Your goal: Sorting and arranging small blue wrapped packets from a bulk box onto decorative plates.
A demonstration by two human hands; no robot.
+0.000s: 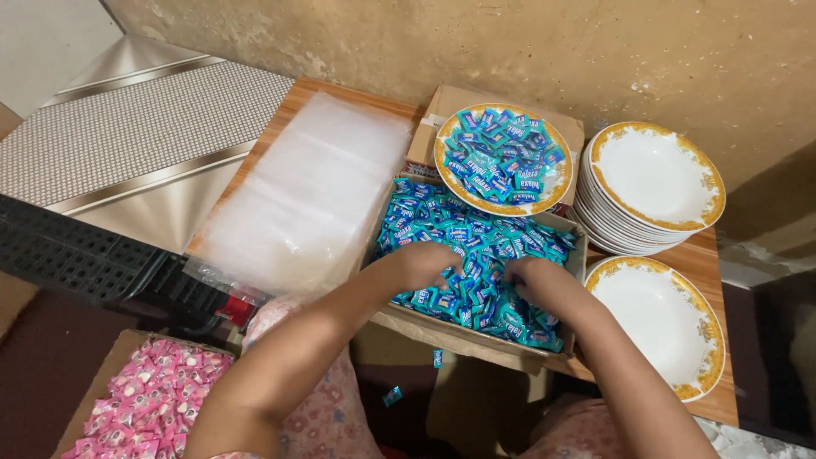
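Both hands dig into blue wrapped candies.
Left hand point(422, 265) and right hand point(529, 280) curl narrow in the cardboard box point(476, 338); small pinches keep candies point(450, 223) from spilling.

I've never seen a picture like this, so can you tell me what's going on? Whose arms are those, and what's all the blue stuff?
The picture comes from a camera worn on a person's head, looking down, so the two arms are that person's own. Both hands, the left hand and the right hand, are down in a cardboard box full of blue candies. You can't tell whether the fingers hold any. Behind it, a plate of candies rests on another box. At the right are a stack of plates and one empty plate, white with gold rims. At the left lies a pile of clear bags. Lower left, a box holds pink candies.
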